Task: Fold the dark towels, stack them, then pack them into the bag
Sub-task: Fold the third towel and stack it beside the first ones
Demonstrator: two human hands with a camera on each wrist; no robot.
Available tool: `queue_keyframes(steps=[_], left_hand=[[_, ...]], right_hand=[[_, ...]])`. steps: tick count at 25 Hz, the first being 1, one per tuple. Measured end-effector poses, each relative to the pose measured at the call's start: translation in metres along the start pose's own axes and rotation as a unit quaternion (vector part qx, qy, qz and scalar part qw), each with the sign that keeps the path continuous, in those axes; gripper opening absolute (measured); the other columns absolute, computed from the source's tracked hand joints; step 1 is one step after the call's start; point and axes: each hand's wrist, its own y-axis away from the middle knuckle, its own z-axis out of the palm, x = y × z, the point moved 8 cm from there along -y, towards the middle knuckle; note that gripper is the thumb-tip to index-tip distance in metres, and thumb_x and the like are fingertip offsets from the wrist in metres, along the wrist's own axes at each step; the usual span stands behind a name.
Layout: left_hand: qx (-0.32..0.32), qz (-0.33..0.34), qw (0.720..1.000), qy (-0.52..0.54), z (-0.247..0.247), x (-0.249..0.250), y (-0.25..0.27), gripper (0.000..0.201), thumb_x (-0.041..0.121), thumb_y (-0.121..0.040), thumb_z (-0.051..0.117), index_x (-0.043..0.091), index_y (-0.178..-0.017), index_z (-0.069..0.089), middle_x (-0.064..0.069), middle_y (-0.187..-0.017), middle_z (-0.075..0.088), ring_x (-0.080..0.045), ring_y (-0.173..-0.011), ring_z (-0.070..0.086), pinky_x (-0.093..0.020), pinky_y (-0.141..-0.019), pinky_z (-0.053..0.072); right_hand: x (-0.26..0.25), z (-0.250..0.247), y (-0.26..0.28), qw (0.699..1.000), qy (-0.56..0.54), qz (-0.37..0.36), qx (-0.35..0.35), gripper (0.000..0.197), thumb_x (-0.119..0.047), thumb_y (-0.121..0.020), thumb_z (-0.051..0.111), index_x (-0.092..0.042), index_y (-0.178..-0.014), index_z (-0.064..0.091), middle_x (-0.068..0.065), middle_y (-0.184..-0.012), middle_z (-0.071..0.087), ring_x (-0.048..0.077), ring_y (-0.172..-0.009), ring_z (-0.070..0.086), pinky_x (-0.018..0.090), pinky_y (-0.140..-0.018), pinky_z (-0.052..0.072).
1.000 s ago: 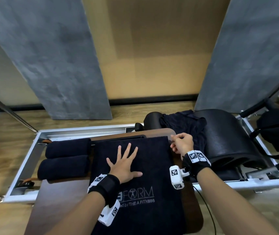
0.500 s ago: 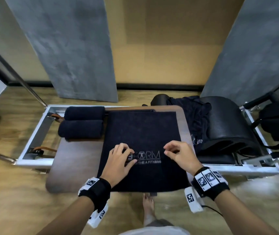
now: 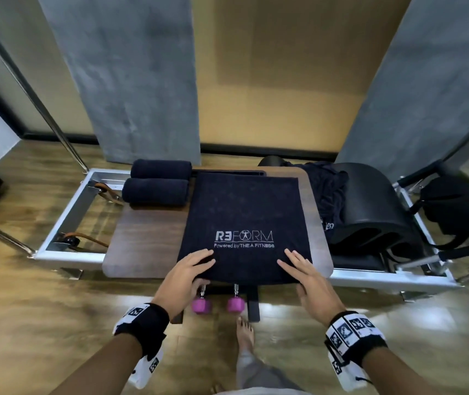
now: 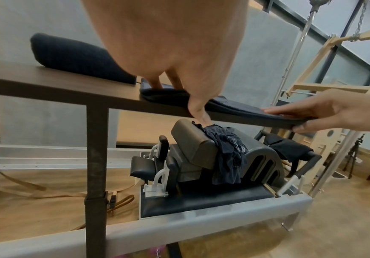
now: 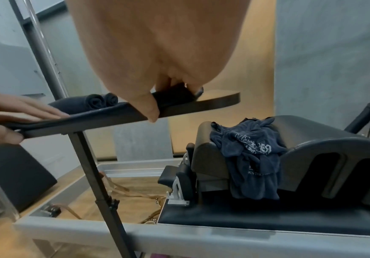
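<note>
A dark towel with a white R3FORM logo lies folded flat on the brown table; its near edge hangs slightly over the table's front. My left hand pinches the near left corner, fingers on top and thumb below. At the near right corner my right hand holds the edge the same way; the left wrist view shows its thumb beneath. Two rolled dark towels lie at the table's far left. More dark towels sit crumpled on the black barrel. A black bag hangs at the right.
The table stands over a silver reformer frame with tan straps. A black arc barrel sits to the right. A pink dumbbell lies on the wooden floor under the table's front, near my bare foot. A metal pole rises at the left.
Both hands slid back along the towel from its far half to the near edge and took hold of it. The head camera pulled back and now looks down on the table's front.
</note>
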Motion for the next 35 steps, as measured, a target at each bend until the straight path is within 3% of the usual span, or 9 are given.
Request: queue_keyframes(steps=[3, 5, 7, 11, 14, 20, 25, 30, 35], left_hand=[[0.039, -0.034, 0.996, 0.070, -0.013, -0.007, 0.001, 0.030, 0.002, -0.099, 0.070, 0.015, -0.124, 0.079, 0.012, -0.140, 0.067, -0.003, -0.137, 0.056, -0.027, -0.114, 0.047], [0.062, -0.075, 0.989, 0.110, -0.026, -0.014, -0.004, 0.016, 0.018, -0.099, 0.073, 0.024, -0.110, 0.083, 0.019, -0.116, 0.078, 0.001, -0.115, 0.069, -0.034, -0.102, 0.056], [0.086, -0.100, 0.980, 0.148, -0.043, -0.016, -0.014, 0.003, 0.031, -0.094, 0.080, 0.033, -0.092, 0.082, 0.022, -0.094, 0.078, 0.003, -0.095, 0.072, -0.030, -0.088, 0.058], [0.168, -0.104, 0.959, 0.201, -0.081, -0.015, -0.050, 0.014, 0.036, -0.079, 0.092, 0.032, -0.075, 0.079, 0.015, -0.078, 0.077, -0.001, -0.079, 0.072, -0.013, -0.072, 0.051], [0.205, -0.119, 0.949, 0.206, -0.097, -0.021, -0.085, 0.011, 0.029, -0.082, 0.090, 0.026, -0.078, 0.081, 0.014, -0.081, 0.078, -0.002, -0.083, 0.072, -0.015, -0.075, 0.052], [0.221, -0.149, 0.954, 0.136, -0.103, -0.037, -0.158, 0.008, 0.027, -0.092, 0.081, 0.025, -0.085, 0.078, 0.018, -0.082, 0.074, 0.002, -0.085, 0.068, -0.020, -0.081, 0.047], [0.178, -0.216, 0.955, 0.102, -0.087, -0.065, -0.206, 0.013, 0.028, -0.093, 0.081, 0.015, -0.090, 0.080, 0.004, -0.088, 0.076, -0.021, -0.096, 0.068, -0.039, -0.090, 0.052], [0.140, -0.279, 0.948, 0.058, -0.069, -0.078, -0.220, 0.015, 0.025, -0.096, 0.078, 0.014, -0.105, 0.075, -0.004, -0.104, 0.073, -0.027, -0.107, 0.066, -0.037, -0.087, 0.052], [0.180, -0.121, 0.973, -0.081, -0.066, -0.025, -0.224, 0.030, 0.016, -0.094, 0.077, 0.012, -0.123, 0.069, -0.004, -0.127, 0.058, -0.024, -0.120, 0.056, -0.046, -0.099, 0.052]], right_hand=[[0.005, -0.011, 0.001, 0.993, -0.109, 0.038, 0.017, 0.055, 0.013, -0.098, 0.050, -0.023, -0.135, 0.069, -0.011, -0.154, 0.051, 0.002, -0.150, 0.035, 0.027, -0.126, 0.028], [0.012, -0.027, -0.001, 0.982, -0.166, 0.079, 0.039, 0.041, 0.003, -0.099, 0.061, -0.033, -0.113, 0.077, -0.013, -0.125, 0.074, 0.000, -0.127, 0.060, 0.026, -0.110, 0.047], [0.020, -0.047, -0.007, 0.971, -0.203, 0.110, 0.058, 0.030, -0.007, -0.094, 0.074, -0.036, -0.094, 0.076, -0.015, -0.094, 0.079, -0.001, -0.099, 0.071, 0.024, -0.090, 0.052], [0.036, -0.085, -0.030, 0.922, -0.327, 0.159, 0.130, 0.005, -0.012, -0.084, 0.085, -0.011, -0.086, 0.081, 0.002, -0.082, 0.080, 0.015, -0.082, 0.075, 0.024, -0.075, 0.056], [0.045, -0.107, -0.065, 0.887, -0.395, 0.169, 0.170, 0.007, -0.008, -0.086, 0.082, -0.002, -0.090, 0.079, 0.011, -0.084, 0.079, 0.018, -0.080, 0.072, 0.018, -0.064, 0.053], [0.076, -0.125, -0.149, 0.890, -0.386, 0.183, 0.162, 0.013, -0.004, -0.094, 0.073, 0.002, -0.105, 0.077, 0.019, -0.100, 0.077, 0.029, -0.098, 0.074, 0.042, -0.092, 0.058], [0.120, -0.107, -0.194, 0.890, -0.360, 0.236, 0.152, 0.010, -0.008, -0.089, 0.080, -0.001, -0.097, 0.080, 0.016, -0.094, 0.079, 0.032, -0.097, 0.075, 0.045, -0.096, 0.058], [0.140, -0.102, -0.208, 0.889, -0.320, 0.284, 0.164, 0.006, -0.014, -0.087, 0.083, -0.014, -0.085, 0.078, 0.010, -0.080, 0.077, 0.025, -0.072, 0.071, 0.042, -0.071, 0.061], [0.121, -0.121, -0.208, 0.914, -0.258, 0.208, 0.235, 0.014, -0.005, -0.088, 0.078, -0.017, -0.081, 0.078, -0.002, -0.073, 0.075, 0.015, -0.071, 0.072, 0.026, -0.073, 0.057]])
